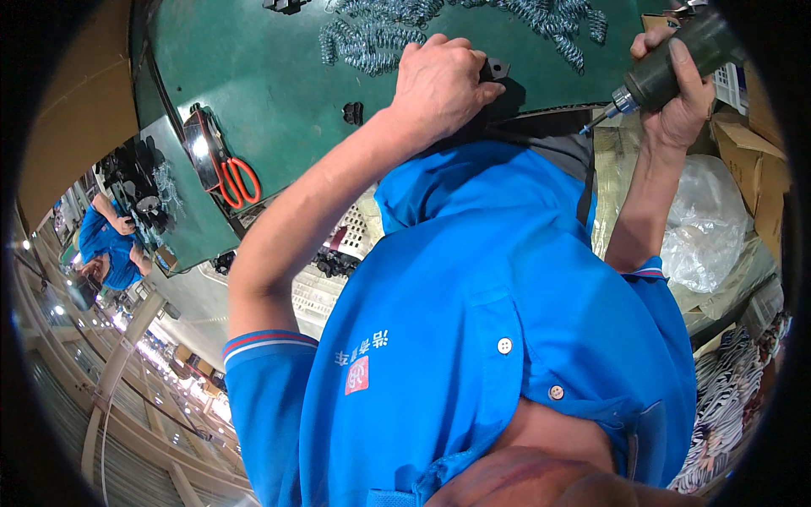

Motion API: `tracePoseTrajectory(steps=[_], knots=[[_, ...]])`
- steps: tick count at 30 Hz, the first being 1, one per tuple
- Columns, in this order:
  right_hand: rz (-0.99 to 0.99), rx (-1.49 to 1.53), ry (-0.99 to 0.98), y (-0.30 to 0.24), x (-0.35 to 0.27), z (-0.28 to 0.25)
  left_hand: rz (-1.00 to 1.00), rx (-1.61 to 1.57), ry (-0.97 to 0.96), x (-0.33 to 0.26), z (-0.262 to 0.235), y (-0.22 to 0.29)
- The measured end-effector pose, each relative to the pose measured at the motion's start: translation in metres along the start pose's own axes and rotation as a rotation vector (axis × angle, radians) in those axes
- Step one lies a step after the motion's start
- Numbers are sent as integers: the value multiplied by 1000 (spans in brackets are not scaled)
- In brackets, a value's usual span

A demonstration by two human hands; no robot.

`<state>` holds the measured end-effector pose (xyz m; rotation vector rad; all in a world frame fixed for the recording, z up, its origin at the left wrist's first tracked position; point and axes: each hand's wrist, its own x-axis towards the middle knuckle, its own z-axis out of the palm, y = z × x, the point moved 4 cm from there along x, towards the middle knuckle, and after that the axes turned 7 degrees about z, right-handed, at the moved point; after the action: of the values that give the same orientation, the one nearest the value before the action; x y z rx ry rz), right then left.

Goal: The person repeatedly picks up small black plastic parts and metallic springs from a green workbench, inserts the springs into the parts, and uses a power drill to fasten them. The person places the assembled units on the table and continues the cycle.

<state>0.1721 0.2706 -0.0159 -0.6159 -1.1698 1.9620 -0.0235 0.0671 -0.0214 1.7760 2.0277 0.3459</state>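
My left hand [443, 83] is closed over a black part [498, 70] at the near edge of the green table [262, 51]. Only a flat end with a hole shows past my fingers; the rest of the part is hidden. Off to the right, my right hand [680, 106] grips a dark power screwdriver [688, 63]. Its bit, with what looks like a small screw at the tip, points down and left, apart from the black part. Several metal coil springs [363, 46] lie in heaps beyond my left hand.
Orange-handled scissors [236, 179] lie beside a dark phone-like object [201, 150] on the table's left. A small black piece [352, 112] sits near my left forearm. Cardboard boxes [748, 156] and a clear plastic bag [705, 228] are at right. Another person [108, 249] works at far left.
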Motion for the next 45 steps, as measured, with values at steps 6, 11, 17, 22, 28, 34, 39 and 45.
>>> tracePoseTrajectory(steps=[6, 11, 17, 22, 28, 34, 39, 45], knots=[[-102, 28, -47, -5, -7, 24, 79, 161, -2, -3, 8, 11], [-261, -156, 70, -33, -22, 96, 162, 251, 107, -4, 14, 18], [-240, -942, 306, -40, -6, 83, 78, 125, 73, -6, 11, 9], [55, -1266, 471, -5, 25, 25, 57, 112, 56, -7, 7, 11], [-58, -1516, 343, -10, -8, 59, 20, 12, 33, -2, 6, 6], [54, -1369, -176, 68, -67, 78, -108, -147, -133, 23, 3, -5], [-13, -1222, -33, 104, -66, 89, -285, -283, -268, 37, -4, -17], [210, -607, -107, 90, -64, 81, -498, -1063, -152, 9, -28, 1]])
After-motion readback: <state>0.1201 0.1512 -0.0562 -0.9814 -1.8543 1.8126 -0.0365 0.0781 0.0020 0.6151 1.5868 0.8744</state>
